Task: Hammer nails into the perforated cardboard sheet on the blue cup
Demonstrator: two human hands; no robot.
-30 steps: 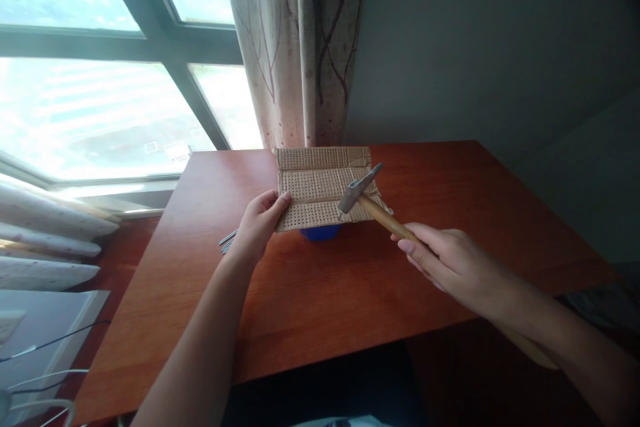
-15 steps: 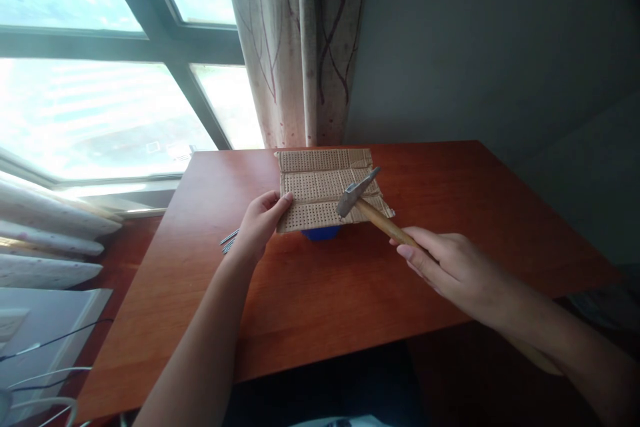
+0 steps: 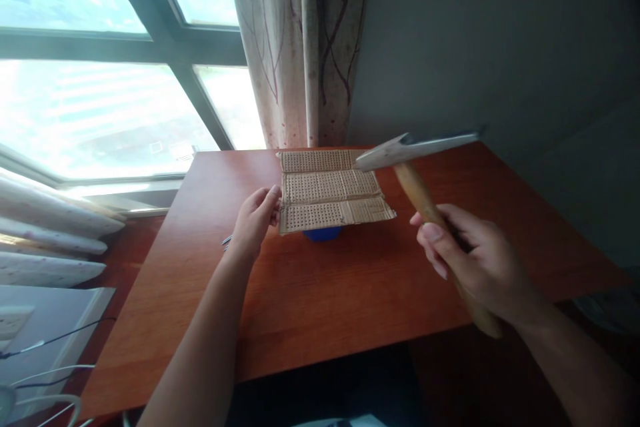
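A piece of tan cardboard [image 3: 320, 185], covered in rows of small holes, rests on a blue object [image 3: 323, 233] mostly hidden beneath it. My left hand [image 3: 254, 217] is closed at its left edge, thumb on the near side. My right hand [image 3: 473, 250] is wrapped round the wooden handle of a hammer [image 3: 417, 190]. The hammer's blurred metal head is raised over the cardboard's far right corner. Something tiny shows near the cardboard's front edge, too small to name.
Thin metal rods [image 3: 227, 241] lie on the brown wooden table [image 3: 320, 307], partly hidden by my left wrist. A window stands at the left, with a patterned curtain [image 3: 300, 47] behind the table. Cables [image 3: 50, 373] hang at lower left.
The hammer has risen off the cardboard and swung up and to the right, its handle now steeper. My left thumb has slid back from the cardboard's top to its edge.
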